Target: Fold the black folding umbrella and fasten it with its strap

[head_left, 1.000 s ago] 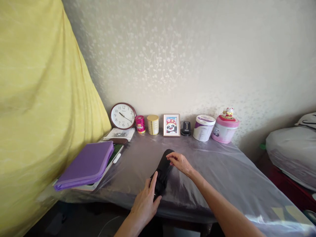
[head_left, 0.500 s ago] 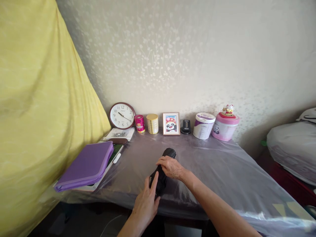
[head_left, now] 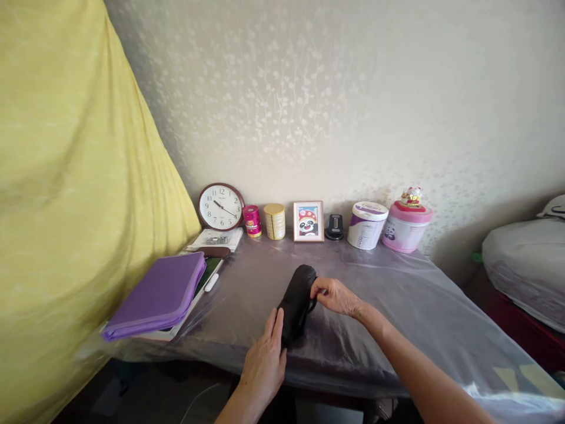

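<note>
A black folded umbrella [head_left: 296,300] lies slantwise over the front part of the table, its rounded far end pointing away from me. My left hand [head_left: 266,356] is closed around its near end, with the fingers along the left side and the thumb below. At the umbrella's right side, my right hand [head_left: 335,294] pinches a thin dark strap or edge of the cloth; the fingertips partly hide it. The handle end is covered by my left hand.
A purple folder [head_left: 156,294] lies on papers at left, beside a yellow curtain [head_left: 88,176]. Along the wall stand a clock [head_left: 220,206], two small cans, a panda picture frame [head_left: 308,221], a black device [head_left: 335,227] and two tubs, one topped by a cat figurine [head_left: 411,197].
My right hand has moved from the top of the umbrella to its right side, drawing a strap or cloth edge outward. My left hand keeps its hold on the near end.
</note>
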A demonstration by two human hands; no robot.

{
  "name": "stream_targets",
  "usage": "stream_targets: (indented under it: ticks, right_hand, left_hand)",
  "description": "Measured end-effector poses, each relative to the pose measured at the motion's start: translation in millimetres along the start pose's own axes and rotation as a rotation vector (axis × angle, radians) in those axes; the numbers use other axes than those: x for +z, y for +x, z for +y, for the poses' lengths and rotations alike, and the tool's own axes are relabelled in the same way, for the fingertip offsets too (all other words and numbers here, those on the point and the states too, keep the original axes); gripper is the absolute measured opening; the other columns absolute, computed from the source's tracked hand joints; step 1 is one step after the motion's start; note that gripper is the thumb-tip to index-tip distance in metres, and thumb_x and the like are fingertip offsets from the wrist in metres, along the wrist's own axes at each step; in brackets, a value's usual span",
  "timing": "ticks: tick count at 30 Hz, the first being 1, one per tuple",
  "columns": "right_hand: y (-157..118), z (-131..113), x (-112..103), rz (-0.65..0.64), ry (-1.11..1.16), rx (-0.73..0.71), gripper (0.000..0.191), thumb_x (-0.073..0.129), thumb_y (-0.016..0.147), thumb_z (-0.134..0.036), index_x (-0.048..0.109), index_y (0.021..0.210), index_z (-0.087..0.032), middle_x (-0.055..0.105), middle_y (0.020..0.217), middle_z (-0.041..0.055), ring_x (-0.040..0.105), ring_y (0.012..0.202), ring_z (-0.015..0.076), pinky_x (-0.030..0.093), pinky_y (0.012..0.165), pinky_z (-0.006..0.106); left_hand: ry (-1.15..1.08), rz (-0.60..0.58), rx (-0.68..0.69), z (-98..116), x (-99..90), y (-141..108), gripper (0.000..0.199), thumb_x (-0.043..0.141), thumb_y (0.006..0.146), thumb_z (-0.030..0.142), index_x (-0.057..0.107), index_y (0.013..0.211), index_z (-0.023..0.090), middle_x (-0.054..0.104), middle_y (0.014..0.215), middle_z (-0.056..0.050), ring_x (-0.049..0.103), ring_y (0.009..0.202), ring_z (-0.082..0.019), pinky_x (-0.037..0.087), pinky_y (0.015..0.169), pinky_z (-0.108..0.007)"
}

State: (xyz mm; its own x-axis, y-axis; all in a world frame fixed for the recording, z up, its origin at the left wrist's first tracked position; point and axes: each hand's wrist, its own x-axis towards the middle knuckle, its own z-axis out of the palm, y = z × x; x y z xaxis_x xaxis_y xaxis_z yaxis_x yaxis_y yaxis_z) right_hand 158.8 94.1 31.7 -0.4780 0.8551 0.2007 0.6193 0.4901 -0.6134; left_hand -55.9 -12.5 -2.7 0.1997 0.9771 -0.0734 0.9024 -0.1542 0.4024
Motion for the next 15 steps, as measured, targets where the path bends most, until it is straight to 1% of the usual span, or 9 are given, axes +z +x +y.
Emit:
stream_targets:
  ticks: [4, 7, 10, 11, 12, 13, 14, 15]
  right_hand:
    - [-11, 18, -9, 0.017, -0.113, 0.104, 0.035, 0.038, 0.063, -0.002, 0.066, 0.076, -0.02, 0.065, 0.071, -0.0006, 0.057, 0.064, 0.0123, 0.04, 0.063, 0.022]
    - [-16, 25, -10, 0.011, -0.155, 0.146, 0.037, 0.037, 0.065, -0.003, 0.066, 0.078, -0.02, 0.065, 0.069, 0.0002, 0.058, 0.065, 0.0128, 0.041, 0.065, 0.022]
    - [-19, 28, -12, -0.017, -0.188, 0.19, 0.036, 0.037, 0.066, -0.004, 0.067, 0.08, -0.019, 0.065, 0.068, 0.0009, 0.058, 0.064, 0.0133, 0.04, 0.064, 0.022]
    - [-20, 29, -12, -0.025, -0.199, 0.2, 0.036, 0.037, 0.067, -0.004, 0.067, 0.08, -0.019, 0.065, 0.067, 0.0009, 0.058, 0.064, 0.0133, 0.039, 0.063, 0.022]
    - [-21, 30, -13, -0.032, -0.209, 0.209, 0.036, 0.037, 0.067, -0.005, 0.067, 0.081, -0.019, 0.065, 0.067, 0.0009, 0.057, 0.063, 0.0132, 0.039, 0.062, 0.022]
    - [-23, 31, -14, -0.039, -0.219, 0.219, 0.036, 0.036, 0.067, -0.005, 0.066, 0.081, -0.019, 0.065, 0.067, 0.0009, 0.057, 0.063, 0.013, 0.039, 0.062, 0.022]
    - [-24, 32, -14, -0.046, -0.229, 0.23, 0.036, 0.036, 0.068, -0.004, 0.066, 0.081, -0.019, 0.065, 0.066, 0.0009, 0.057, 0.062, 0.0128, 0.038, 0.062, 0.022]
    - [-25, 34, -15, -0.052, -0.238, 0.243, 0.036, 0.036, 0.068, -0.005, 0.066, 0.082, -0.019, 0.065, 0.066, 0.0008, 0.057, 0.062, 0.0127, 0.038, 0.062, 0.021]
  left_hand:
    - [0.033, -0.008, -0.013, 2, 0.4, -1, 0.071, 0.035, 0.079, 0.013, 0.004, 0.143, 0.02, 0.009, 0.151, -0.005, 0.048, 0.118, -0.021, 0.042, 0.085, -0.025]
    - [0.0, -0.011, -0.009, 1, -1.0, 0, 0.071, 0.035, 0.079, 0.013, 0.005, 0.143, 0.019, 0.013, 0.15, -0.006, 0.048, 0.118, -0.021, 0.042, 0.087, -0.027]
    - [-0.131, 0.027, 0.034, -6, -3.4, 4, 0.07, 0.039, 0.077, 0.015, 0.012, 0.142, 0.017, 0.022, 0.148, -0.008, 0.041, 0.124, -0.021, 0.038, 0.095, -0.026]
    - [-0.196, 0.041, 0.045, -9, -4.3, 6, 0.069, 0.04, 0.077, 0.017, 0.015, 0.141, 0.017, 0.025, 0.146, -0.009, 0.041, 0.124, -0.02, 0.037, 0.097, -0.026]
    - [-0.274, 0.04, 0.041, -14, -5.4, 8, 0.068, 0.041, 0.077, 0.018, 0.016, 0.141, 0.018, 0.029, 0.144, -0.01, 0.044, 0.121, -0.02, 0.039, 0.095, -0.027]
    - [-0.371, 0.006, 0.01, -19, -6.6, 11, 0.067, 0.042, 0.078, 0.021, 0.016, 0.14, 0.021, 0.035, 0.14, -0.011, 0.053, 0.111, -0.02, 0.044, 0.089, -0.029]
    - [-0.48, -0.05, -0.04, -24, -8.0, 13, 0.066, 0.041, 0.08, 0.023, 0.015, 0.14, 0.023, 0.041, 0.135, -0.011, 0.06, 0.098, -0.018, 0.049, 0.079, -0.029]
    - [-0.586, -0.112, -0.103, -28, -9.6, 14, 0.065, 0.039, 0.082, 0.027, 0.012, 0.14, 0.026, 0.046, 0.13, -0.011, 0.064, 0.084, -0.017, 0.052, 0.067, -0.029]
